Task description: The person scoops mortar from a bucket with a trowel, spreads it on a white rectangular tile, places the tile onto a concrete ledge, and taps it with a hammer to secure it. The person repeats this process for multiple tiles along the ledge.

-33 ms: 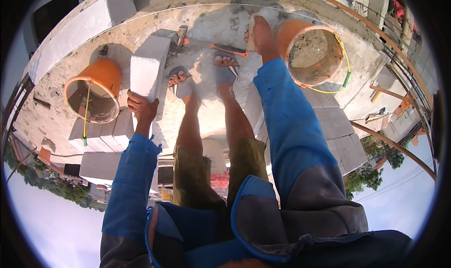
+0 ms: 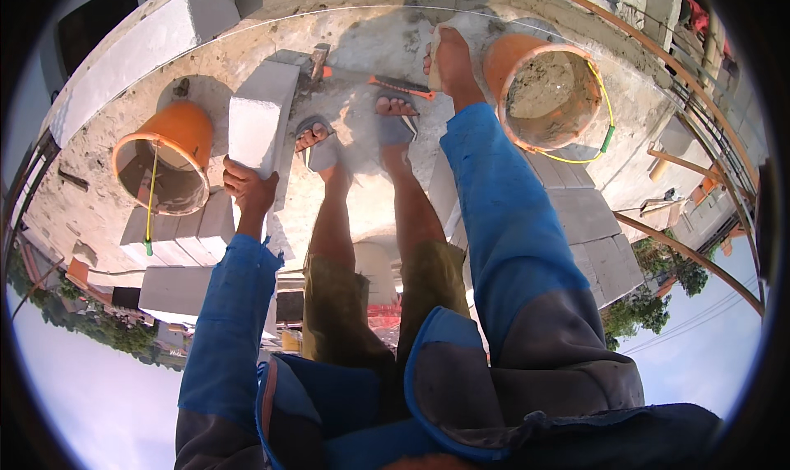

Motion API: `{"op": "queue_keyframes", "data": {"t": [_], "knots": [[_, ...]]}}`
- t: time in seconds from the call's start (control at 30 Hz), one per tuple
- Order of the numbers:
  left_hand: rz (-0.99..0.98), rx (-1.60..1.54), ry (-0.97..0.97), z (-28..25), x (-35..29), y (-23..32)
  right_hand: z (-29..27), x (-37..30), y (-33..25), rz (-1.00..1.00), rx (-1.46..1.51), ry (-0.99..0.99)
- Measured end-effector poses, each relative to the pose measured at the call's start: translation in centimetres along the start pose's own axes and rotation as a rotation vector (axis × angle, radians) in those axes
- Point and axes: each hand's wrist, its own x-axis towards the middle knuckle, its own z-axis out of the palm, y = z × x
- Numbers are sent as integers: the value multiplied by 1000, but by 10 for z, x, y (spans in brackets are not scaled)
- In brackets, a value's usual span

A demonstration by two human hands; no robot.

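Note:
My left hand (image 2: 249,188) is closed on the near end of a light grey building block (image 2: 255,128), fingers on its left side. The block lies on the rough concrete, to the left of my sandalled feet. My right hand (image 2: 453,62) reaches far forward and is closed around a pale, narrow, wood-like piece (image 2: 434,58); its far end I cannot make out. Just right of this hand stands an orange bucket (image 2: 502,67) with grey mortar inside and a yellow handle. Ahead of my feet lies a hammer (image 2: 399,86) with an orange and black handle.
A second orange bucket (image 2: 185,128) stands left, with wet grey residue. Grey blocks are stacked at left (image 2: 169,238) and right (image 2: 588,215). A taut white string (image 2: 354,8) crosses in front, near a laid block (image 2: 156,38). Rusty metal bars (image 2: 699,260) edge the right side.
My right hand has shifted slightly left and nearer with the pale piece in it. My left hand and the block have not visibly moved.

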Motion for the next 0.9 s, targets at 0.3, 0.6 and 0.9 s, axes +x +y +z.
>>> {"op": "queue_keyframes", "data": {"t": [0.3,0.6,0.9], "knots": [[-60,-25,-38,-9,9,21,74,-34,43,-159,-201,-78],[-49,-3,-99,-10,8,27,-60,-188,40,-489,-778,196],[17,55,-88,-7,19,19,-229,-142,9,-129,-1566,426]]}}
